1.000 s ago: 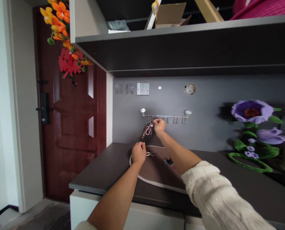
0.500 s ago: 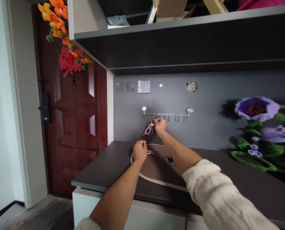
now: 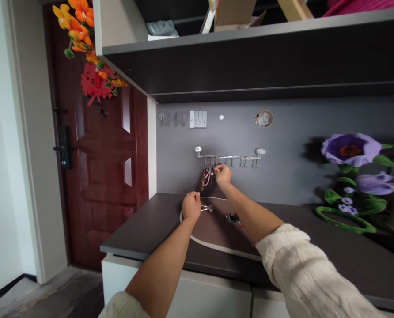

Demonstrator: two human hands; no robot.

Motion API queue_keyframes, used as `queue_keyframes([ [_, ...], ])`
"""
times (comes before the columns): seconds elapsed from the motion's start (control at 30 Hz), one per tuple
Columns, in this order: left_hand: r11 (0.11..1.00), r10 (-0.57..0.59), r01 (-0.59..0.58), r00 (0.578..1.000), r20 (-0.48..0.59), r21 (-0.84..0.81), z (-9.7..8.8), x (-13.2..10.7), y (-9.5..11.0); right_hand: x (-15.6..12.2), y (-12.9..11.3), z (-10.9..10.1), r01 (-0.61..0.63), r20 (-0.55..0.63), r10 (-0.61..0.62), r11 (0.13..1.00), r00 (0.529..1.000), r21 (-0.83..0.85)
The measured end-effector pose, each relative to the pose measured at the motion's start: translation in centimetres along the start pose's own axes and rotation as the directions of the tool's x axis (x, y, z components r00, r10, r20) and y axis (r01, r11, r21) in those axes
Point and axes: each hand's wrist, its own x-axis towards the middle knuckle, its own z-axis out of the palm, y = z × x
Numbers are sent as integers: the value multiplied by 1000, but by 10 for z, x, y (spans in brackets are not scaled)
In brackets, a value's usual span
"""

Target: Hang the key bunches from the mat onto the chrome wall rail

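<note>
My right hand (image 3: pixel 222 175) is closed in a pinch at the top of a bunch of keys with a pink strap (image 3: pixel 208 177) and a brown, patterned pendant. This bunch hangs just below the left part of a metal hook rail (image 3: pixel 230 157) on the grey wall. Lower and to the left, my left hand (image 3: pixel 191 206) is curled shut over the edge of a brown mat with a pale rim (image 3: pixel 217 248). Shiny metal pieces (image 3: pixel 207 207) show right beside its fingers; whether they are held or lie on the mat, I cannot tell. Another key bunch (image 3: pixel 233 218) lies on the mat.
A dark shelf (image 3: pixel 250 66) overhangs the counter (image 3: pixel 144 229). Purple plush flowers (image 3: pixel 352 150) stand at the right. On the left is a dark red door (image 3: pixel 100 185), with orange flowers (image 3: pixel 81 31) before it. Two small hooks (image 3: pixel 182 118) are on the wall.
The pink strap and pendant, slanting left before, now hang more upright. My right hand stays at the rail, and my left hand has barely moved.
</note>
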Motion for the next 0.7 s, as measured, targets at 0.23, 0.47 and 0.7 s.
queue_keyframes([
  [0.23, 1000, 12, -12, 1000, 0, 0, -2, 0, -2, -15, -3, -24, 4, 31, -5, 999, 1000, 33],
  [0.47, 999, 51, -49, 997, 52, -21, -3, 1, -4, -53, -8, -56, -28, 162, 16, 997, 987, 74],
  [0.7, 982, 166, -176, 975, 151, 62, -4, -4, -1, -92, 8, -78, 28, 329, -3, 997, 944, -70],
])
